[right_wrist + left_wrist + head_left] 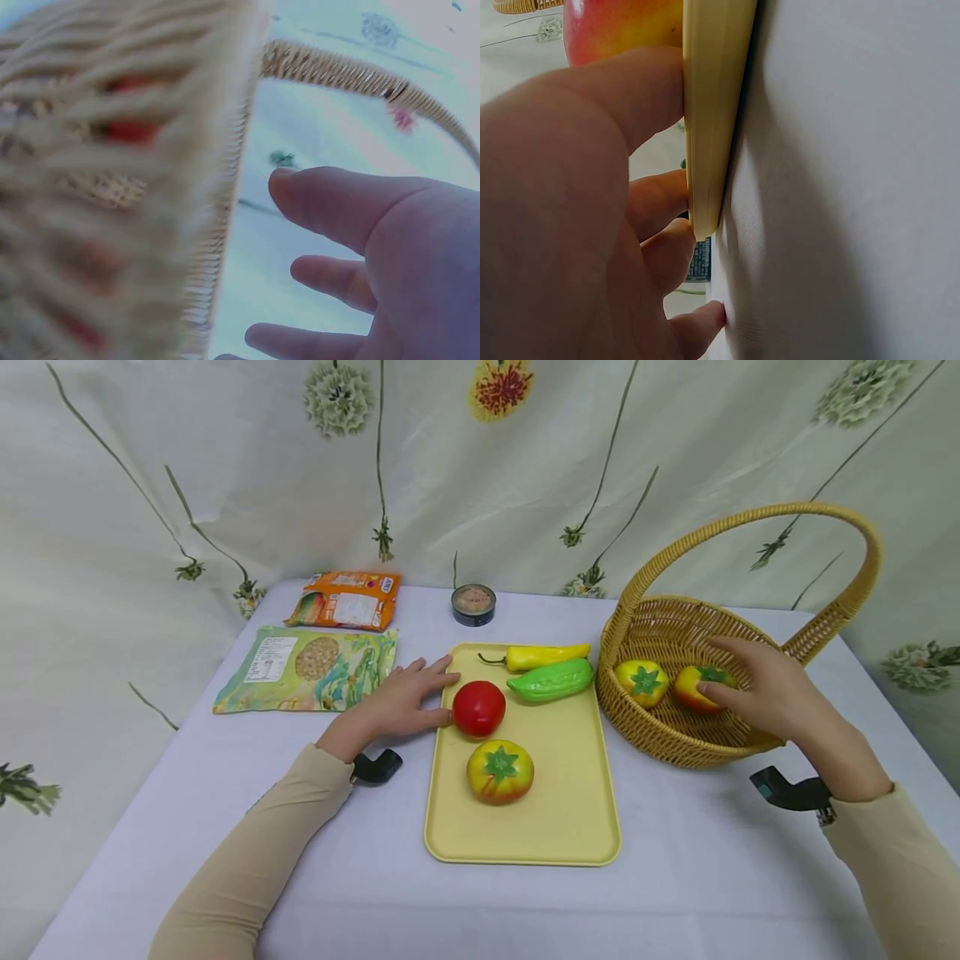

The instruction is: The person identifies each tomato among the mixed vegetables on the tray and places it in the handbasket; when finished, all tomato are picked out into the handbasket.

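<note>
My left hand (405,700) lies at the left edge of a yellow tray (558,793), fingers spread. In the left wrist view the thumb and some fingertips (667,196) touch the tray's side. Beside the thumb sits a round red fruit (478,709); below it on the tray is a yellow-red tomato (500,772) with a green star-shaped top. My right hand (776,689) reaches over the wicker basket (663,747), fingers apart and holding nothing. Under its fingers lies a second yellow-red tomato (692,692), partly covered in the head view; another tomato (642,682) rests left of it.
A yellow pepper (547,657) and a green bumpy gourd (551,681) lie at the tray's far end. Behind stands a small round tin (473,603). An orange packet (347,600) and a green bag (307,670) lie at left. The basket's tall handle (750,515) arches up.
</note>
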Available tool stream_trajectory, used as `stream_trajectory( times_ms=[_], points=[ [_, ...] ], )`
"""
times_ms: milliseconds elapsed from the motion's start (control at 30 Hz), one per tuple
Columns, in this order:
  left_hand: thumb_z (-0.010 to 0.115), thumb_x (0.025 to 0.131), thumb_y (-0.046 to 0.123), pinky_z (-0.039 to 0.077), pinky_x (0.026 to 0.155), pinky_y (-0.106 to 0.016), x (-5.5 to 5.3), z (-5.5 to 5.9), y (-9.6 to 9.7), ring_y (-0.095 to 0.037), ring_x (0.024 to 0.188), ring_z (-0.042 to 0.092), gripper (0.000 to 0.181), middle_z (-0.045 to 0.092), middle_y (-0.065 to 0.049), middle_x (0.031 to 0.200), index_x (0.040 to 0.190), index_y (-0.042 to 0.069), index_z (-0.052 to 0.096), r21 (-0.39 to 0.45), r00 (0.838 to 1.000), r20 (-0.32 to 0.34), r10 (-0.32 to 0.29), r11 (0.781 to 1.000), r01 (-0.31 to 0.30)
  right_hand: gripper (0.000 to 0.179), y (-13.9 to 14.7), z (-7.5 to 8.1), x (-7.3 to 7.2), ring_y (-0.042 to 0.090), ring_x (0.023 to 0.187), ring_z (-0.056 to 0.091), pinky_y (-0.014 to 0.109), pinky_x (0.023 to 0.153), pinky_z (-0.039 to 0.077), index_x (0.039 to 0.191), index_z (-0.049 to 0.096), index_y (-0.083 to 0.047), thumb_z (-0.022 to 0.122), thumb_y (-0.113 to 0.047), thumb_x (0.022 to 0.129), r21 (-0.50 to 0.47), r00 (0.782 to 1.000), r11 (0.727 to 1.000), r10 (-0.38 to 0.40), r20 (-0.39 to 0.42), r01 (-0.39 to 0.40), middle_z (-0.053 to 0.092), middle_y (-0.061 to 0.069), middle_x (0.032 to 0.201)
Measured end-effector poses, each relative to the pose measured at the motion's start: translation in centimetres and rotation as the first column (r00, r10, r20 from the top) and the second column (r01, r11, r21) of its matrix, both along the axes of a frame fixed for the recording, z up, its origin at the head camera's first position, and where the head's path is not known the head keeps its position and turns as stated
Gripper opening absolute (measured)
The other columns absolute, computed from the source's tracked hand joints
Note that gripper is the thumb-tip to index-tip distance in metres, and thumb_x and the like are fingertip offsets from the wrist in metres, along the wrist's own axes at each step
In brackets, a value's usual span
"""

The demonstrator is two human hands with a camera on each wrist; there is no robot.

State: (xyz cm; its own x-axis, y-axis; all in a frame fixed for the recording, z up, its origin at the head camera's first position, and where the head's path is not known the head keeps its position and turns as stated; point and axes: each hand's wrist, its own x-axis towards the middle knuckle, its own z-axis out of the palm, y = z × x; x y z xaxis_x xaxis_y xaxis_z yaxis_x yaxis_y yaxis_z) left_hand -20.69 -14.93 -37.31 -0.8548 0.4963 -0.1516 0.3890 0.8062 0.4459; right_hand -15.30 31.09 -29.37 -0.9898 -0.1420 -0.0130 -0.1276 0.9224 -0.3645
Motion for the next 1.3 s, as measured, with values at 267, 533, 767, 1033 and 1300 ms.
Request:
stream_trajectory(
  times_ms=[267, 533, 767, 1033, 1300],
  points=[
    [0.064, 0.094, 0.044, 0.011, 0.126, -0.068, 0.0, -0.7, -0.2, -0.048, 0.157, 0.014, 0.069, 0.024, -0.006, 0.171, 0.155, 0.019, 0.046, -0.001, 1.0, 0.01, 0.005, 1.0, -0.005, 0.065, -2.8, 1.0, 1.2, 0.052, 0.138, 0.042, 0.074, 0.108, 0.036, 0.148, 0.047, 0.0, 0.073, -0.025, 0.094, -0.019, 0.986, 0.992, 0.122, -0.116, -0.125, 0.05, 0.029, 0.149],
    [0.063, 0.094, 0.043, 0.012, 0.125, -0.068, -0.2, -0.2, -0.1, -0.049, 0.156, 0.016, 0.067, 0.024, -0.007, 0.171, 0.154, 0.017, 0.047, 0.004, 1.0, -0.014, -0.012, 1.0, 0.012, 0.058, -5.9, 1.3, 2.6, 0.042, 0.131, 0.052, 0.066, 0.101, 0.049, 0.141, 0.058, -0.007, 0.079, -0.021, 0.089, -0.02, 0.942, 0.966, 0.248, -0.224, -0.259, 0.058, 0.02, 0.142],
    [0.063, 0.094, 0.043, 0.011, 0.125, -0.068, -0.3, 0.0, -0.1, -0.049, 0.156, 0.015, 0.067, 0.025, -0.006, 0.171, 0.154, 0.018, 0.047, 0.006, 1.0, -0.01, -0.009, 1.0, 0.009, 0.051, -8.3, 0.7, 3.0, 0.036, 0.119, 0.062, 0.055, 0.091, 0.058, 0.135, 0.063, -0.004, 0.08, -0.012, 0.087, -0.037, 0.864, 0.91, 0.378, -0.333, -0.413, 0.063, 0.018, 0.135],
    [0.064, 0.094, 0.043, 0.011, 0.125, -0.068, -0.2, -0.2, -0.1, -0.049, 0.156, 0.016, 0.068, 0.025, -0.007, 0.171, 0.154, 0.017, 0.047, 0.016, 1.0, -0.011, -0.004, 1.0, 0.004, 0.05, -10.7, -0.8, 3.1, 0.039, 0.13, 0.059, 0.057, 0.102, 0.053, 0.133, 0.065, -0.004, 0.08, -0.018, 0.087, -0.055, 0.818, 0.844, 0.5, -0.284, -0.534, 0.062, 0.021, 0.139],
    [0.064, 0.094, 0.042, 0.012, 0.125, -0.069, -0.1, -0.2, -0.1, -0.05, 0.156, 0.016, 0.067, 0.025, -0.008, 0.17, 0.154, 0.016, 0.047, 0.019, 1.0, -0.016, -0.009, 1.0, 0.009, 0.058, -12.6, -2.6, 3.4, 0.035, 0.132, 0.059, 0.054, 0.105, 0.053, 0.139, 0.061, -0.01, 0.079, -0.031, 0.088, -0.081, 0.804, 0.805, 0.57, -0.17, -0.588, 0.059, 0.017, 0.145]
  ],
)
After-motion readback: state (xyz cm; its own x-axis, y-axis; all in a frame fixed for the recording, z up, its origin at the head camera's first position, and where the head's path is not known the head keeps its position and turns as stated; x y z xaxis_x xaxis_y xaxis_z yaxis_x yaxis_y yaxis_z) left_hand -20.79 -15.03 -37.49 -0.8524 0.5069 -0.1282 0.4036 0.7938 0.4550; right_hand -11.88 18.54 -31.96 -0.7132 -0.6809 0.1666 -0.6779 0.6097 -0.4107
